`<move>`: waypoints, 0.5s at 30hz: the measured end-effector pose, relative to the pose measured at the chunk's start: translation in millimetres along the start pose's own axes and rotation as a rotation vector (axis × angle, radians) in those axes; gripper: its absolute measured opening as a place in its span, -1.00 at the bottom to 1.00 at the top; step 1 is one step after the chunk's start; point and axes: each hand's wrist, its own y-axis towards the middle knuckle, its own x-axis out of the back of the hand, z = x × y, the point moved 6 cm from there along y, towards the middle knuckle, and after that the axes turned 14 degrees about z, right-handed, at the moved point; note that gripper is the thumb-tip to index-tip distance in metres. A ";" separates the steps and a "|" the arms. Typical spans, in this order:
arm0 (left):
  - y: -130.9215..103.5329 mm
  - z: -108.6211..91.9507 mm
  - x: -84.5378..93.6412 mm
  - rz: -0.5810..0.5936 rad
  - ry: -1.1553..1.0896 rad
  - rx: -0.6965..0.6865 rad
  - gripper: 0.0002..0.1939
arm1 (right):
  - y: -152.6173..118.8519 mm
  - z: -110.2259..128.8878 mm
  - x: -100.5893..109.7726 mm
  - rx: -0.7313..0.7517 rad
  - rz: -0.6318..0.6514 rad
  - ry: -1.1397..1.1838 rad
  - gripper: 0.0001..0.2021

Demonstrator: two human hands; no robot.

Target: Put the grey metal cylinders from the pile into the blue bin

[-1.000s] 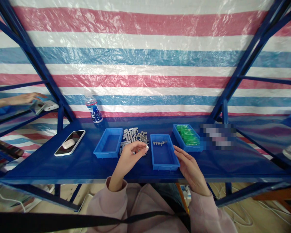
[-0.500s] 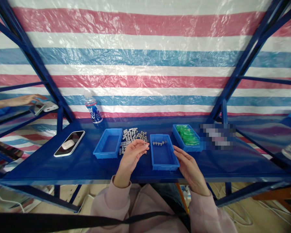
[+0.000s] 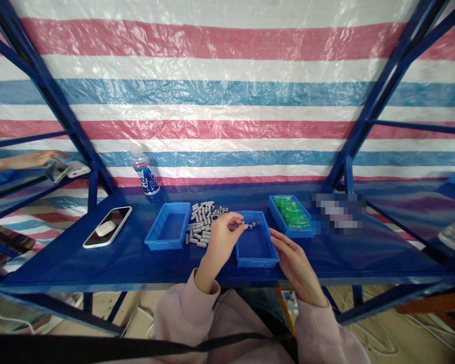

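Note:
My left hand is pinched over the far left part of a blue tray, with a small metal piece at its fingertips, partly hidden. Several small metal pieces with wider heads stand in a row inside that tray. On the tray's right rim rest the fingers of my right hand, gripping its side; the thumb is mostly hidden. Left of the tray lies a loose pile of grey metal cylinders, with smaller metal bits at its far right, partly covered by my left hand.
Another blue tray stands left of the pile. A third tray, at right, holds green plastic packets. A phone with a white case on it and a bottle are at left. Another person's hand shows far left.
My left hand has moved right, from beside the metal pile to over the tray and its row of pieces. My right hand stays at the tray's right side.

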 end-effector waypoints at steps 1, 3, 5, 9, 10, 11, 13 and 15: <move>4.8 -4.6 -1.9 0.035 0.043 -0.028 -0.87 | 0.3 0.0 0.1 0.002 0.003 0.001 -0.62; 15.1 -15.0 -6.0 0.141 0.165 -0.077 -0.88 | 0.5 -0.1 0.5 0.007 0.003 0.001 -0.63; 24.3 -25.2 -12.3 0.287 0.349 -0.121 -0.89 | 0.5 -0.3 0.7 0.010 0.002 -0.001 -0.62; 32.3 -33.1 -32.8 0.593 0.616 -0.207 -0.83 | 0.2 0.0 0.1 0.017 -0.006 -0.014 -0.61; 32.3 -30.8 -38.8 0.655 0.664 -0.209 -0.81 | 0.0 0.1 -0.2 0.017 -0.006 -0.018 -0.62; 31.8 -27.4 -44.5 0.705 0.708 -0.205 -0.80 | -0.1 0.3 -0.6 0.016 -0.004 -0.021 -0.62; 29.6 -19.7 -54.3 0.779 0.772 -0.196 -0.79 | -0.3 0.6 -0.7 0.016 -0.004 -0.030 -0.62; 27.4 -13.6 -60.2 0.811 0.805 -0.193 -0.78 | -0.4 1.1 0.2 0.023 -0.011 -0.046 -0.63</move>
